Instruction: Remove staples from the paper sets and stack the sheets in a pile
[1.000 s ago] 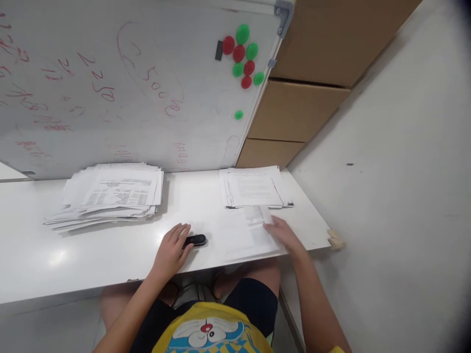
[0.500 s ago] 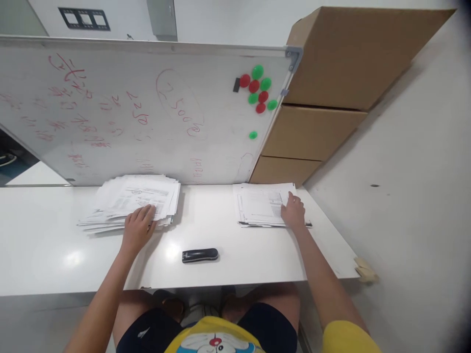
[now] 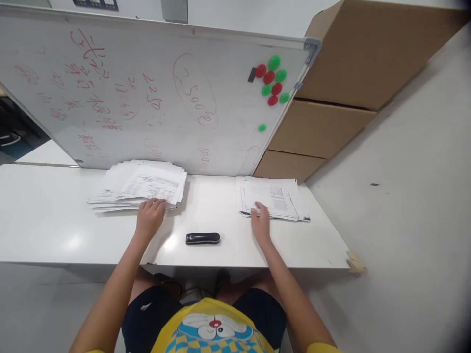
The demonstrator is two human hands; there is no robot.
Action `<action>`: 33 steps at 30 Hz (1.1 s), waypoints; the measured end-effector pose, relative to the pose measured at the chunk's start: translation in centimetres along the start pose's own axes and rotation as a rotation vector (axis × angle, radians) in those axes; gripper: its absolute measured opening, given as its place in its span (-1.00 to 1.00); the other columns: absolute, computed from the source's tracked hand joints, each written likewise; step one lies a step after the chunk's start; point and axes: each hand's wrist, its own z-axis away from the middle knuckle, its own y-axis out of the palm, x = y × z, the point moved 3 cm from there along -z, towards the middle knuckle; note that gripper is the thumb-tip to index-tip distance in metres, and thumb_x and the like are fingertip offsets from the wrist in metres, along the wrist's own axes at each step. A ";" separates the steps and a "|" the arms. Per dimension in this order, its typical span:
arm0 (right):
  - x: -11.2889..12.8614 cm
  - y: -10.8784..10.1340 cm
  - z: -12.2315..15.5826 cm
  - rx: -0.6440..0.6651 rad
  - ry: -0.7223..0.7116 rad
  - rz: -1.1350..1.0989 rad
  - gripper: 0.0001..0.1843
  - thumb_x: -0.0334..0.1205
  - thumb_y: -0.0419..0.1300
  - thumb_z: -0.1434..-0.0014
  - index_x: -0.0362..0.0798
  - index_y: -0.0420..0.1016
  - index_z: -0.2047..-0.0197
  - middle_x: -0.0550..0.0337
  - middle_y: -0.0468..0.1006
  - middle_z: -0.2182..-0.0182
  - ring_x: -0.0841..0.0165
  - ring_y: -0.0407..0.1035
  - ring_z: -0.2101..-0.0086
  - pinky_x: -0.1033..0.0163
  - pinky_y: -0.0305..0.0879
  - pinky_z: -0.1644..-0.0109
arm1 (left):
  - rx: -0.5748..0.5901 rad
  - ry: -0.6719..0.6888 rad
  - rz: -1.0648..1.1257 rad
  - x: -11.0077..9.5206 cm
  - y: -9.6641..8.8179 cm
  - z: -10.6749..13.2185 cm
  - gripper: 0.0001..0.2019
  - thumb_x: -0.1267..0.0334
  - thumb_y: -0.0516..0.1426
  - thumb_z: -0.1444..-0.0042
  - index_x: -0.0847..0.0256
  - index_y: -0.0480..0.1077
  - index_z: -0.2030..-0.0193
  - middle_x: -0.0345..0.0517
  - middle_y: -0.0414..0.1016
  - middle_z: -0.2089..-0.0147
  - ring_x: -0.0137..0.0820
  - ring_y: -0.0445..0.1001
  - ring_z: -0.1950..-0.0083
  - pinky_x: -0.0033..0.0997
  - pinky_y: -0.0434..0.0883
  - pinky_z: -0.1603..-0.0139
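A thick, uneven stack of printed papers (image 3: 128,184) lies on the left of the white table. At its front edge my left hand (image 3: 150,215) has its fingers bent together over the lower right corner of the top sheets; the thumb is mostly hidden. Farther right is a thinner, neater stack of papers (image 3: 283,198). My right hand (image 3: 261,223) hovers at or just over its front left edge, thumb and fingers apart, with nothing seen between them. Between the two stacks, closer to me, lies a black stapler (image 3: 203,238).
A whiteboard (image 3: 228,113) with red handwriting and round red and green magnets leans behind the stacks. Cardboard boxes (image 3: 316,125) are piled at the back right beside the wall (image 3: 405,196). The table's front edge runs close to my lap.
My right hand has moved left, from the right side of its stack to the front left edge. My left hand has slid to the stack's front corner. The camera view has shifted.
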 end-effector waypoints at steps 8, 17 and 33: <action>7.3 9.9 3.0 0.666 0.353 -0.541 -0.80 -0.13 0.22 -0.08 0.05 0.51 0.20 0.20 0.57 0.16 0.25 0.38 0.03 0.11 0.13 -0.18 | 0.064 -0.226 0.019 1.3 0.7 -1.6 -0.34 -0.09 -0.04 -0.20 0.33 0.17 -0.31 0.19 0.15 -0.35 0.07 -0.10 -0.43 0.15 -0.07 -0.33; 10.1 18.8 0.8 0.706 0.617 -0.751 -0.89 -0.25 0.23 -0.06 -0.10 0.44 0.32 0.13 0.57 0.45 0.32 0.47 0.37 0.20 0.41 0.20 | 0.165 0.061 0.182 -4.0 3.3 -1.7 -0.49 0.06 -0.11 -0.29 0.28 0.25 -0.27 0.05 0.28 -0.29 -0.13 0.00 -0.43 0.05 -0.08 -0.39; 4.6 16.3 -2.0 0.432 0.686 -0.582 -0.71 -0.49 0.18 0.17 -0.05 0.34 0.31 0.26 0.51 0.51 0.27 0.49 0.38 0.19 0.44 0.29 | -0.144 -0.385 0.125 4.1 3.2 1.8 -0.43 0.07 -0.15 -0.31 0.26 0.00 -0.39 0.13 0.03 -0.41 -0.04 -0.14 -0.45 0.19 -0.31 -0.38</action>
